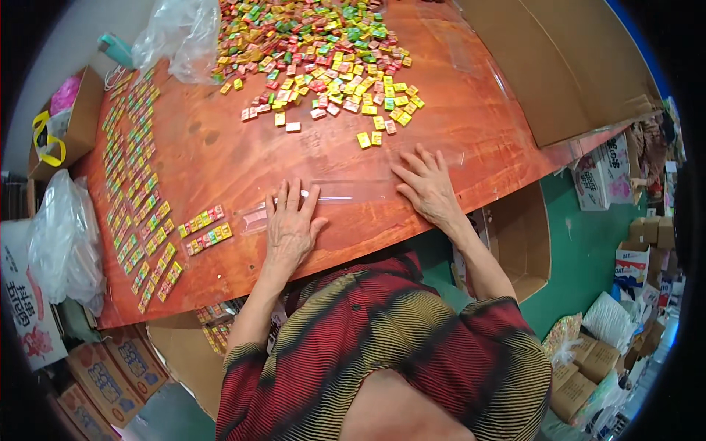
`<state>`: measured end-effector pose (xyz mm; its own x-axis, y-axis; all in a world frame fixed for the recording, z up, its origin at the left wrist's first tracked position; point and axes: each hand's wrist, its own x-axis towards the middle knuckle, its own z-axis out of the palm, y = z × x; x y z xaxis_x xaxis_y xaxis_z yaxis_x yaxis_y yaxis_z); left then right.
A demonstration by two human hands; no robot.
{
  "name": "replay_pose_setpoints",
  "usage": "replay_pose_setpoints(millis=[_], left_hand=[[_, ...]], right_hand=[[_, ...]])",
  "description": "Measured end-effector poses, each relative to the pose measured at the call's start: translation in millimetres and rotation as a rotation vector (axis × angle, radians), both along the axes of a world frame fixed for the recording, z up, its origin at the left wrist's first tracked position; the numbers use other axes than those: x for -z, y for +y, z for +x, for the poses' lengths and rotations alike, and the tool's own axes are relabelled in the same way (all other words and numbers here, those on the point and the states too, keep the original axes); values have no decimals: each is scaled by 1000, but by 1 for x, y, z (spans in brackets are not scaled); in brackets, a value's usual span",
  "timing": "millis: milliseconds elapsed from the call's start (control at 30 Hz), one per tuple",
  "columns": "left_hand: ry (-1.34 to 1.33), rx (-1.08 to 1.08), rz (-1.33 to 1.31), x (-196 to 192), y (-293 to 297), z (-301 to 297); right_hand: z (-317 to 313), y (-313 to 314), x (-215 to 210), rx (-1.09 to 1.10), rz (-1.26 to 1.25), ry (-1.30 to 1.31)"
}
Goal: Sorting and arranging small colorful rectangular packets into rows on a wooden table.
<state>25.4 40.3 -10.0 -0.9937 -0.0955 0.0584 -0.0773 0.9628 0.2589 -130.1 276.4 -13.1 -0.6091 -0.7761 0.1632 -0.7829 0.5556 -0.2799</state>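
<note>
On the reddish wooden table, a long clear plastic strip lies flat in front of me; it may be a sleeve or film. My left hand rests palm down over its left part, fingers stretched out. Past those fingers a pinkish piece shows under clear plastic; its kind I cannot make out. My right hand lies at the strip's right end, fingers spread, holding nothing. Beyond both hands is a big heap of small wrapped candy-like blocks, yellow, pink, red and green. A few loose yellow blocks lie nearest my right hand.
Left of my left hand lie two short rows of blocks, and farther left several long rows. Plastic bags lie at the back left. A large cardboard box stands at the back right. An open carton is below the right edge.
</note>
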Motion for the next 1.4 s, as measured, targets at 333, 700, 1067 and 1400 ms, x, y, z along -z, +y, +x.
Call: replay_pose_setpoints(millis=[333, 700, 1067, 1400], left_hand=[[80, -143, -22, 8, -9, 15], [199, -69, 7, 2, 8, 8], [108, 40, 13, 1, 38, -18], [75, -124, 8, 2, 9, 15]], right_hand=[[33, -38, -19, -181, -58, -6], [-2, -11, -16, 1, -32, 84], [-24, 33, -22, 154, 115, 163], [26, -41, -14, -325, -9, -45]])
